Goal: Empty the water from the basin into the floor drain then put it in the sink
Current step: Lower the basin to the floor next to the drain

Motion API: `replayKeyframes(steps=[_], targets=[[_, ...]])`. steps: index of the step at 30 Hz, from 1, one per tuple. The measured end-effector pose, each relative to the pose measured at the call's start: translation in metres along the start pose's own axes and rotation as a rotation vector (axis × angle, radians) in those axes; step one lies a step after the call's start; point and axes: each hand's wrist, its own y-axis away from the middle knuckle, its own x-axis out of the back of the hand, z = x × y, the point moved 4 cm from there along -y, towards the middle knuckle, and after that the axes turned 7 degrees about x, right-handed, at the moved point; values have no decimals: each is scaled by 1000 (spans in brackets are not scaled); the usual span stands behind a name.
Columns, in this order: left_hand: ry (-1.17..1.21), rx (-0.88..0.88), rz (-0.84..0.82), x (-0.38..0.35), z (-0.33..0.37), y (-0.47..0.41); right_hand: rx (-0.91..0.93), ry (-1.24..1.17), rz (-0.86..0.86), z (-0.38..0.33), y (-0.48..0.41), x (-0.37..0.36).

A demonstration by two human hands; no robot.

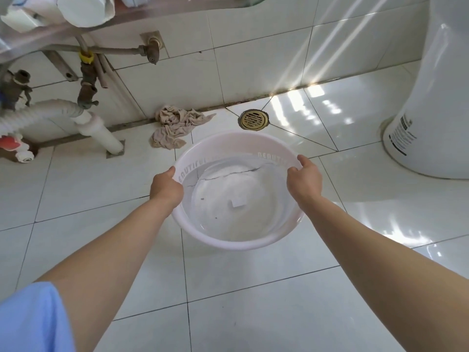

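Note:
A round pale pink plastic basin (pixel 228 243) holds clear water and is held level above the white tiled floor. My left hand (pixel 166 188) grips its left rim and my right hand (pixel 305 179) grips its right rim. A small white sticker shows on the basin's bottom through the water. A round brass floor drain (pixel 253 119) lies in the floor just beyond the basin's far rim, close to the wall. The sink's underside (pixel 76 26) runs across the top left corner; its bowl is hidden.
A crumpled beige rag (pixel 175 127) lies by the wall, left of the drain. White drain pipe (pixel 94 127) and rusty valves (pixel 87 80) stand under the sink at the left. A white toilet base (pixel 429 110) fills the right side.

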Motion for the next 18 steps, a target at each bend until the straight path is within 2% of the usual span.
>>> replayKeyframes(steps=[6,13,18], targets=[[-356,-75,40,-5,-1,9,106,139,-123,3,6,0],[-437,-61,70,-8,7,12,220,333,-178,3,17,5],[-436,-54,74,-7,11,11,296,596,-235,5,42,-4]])
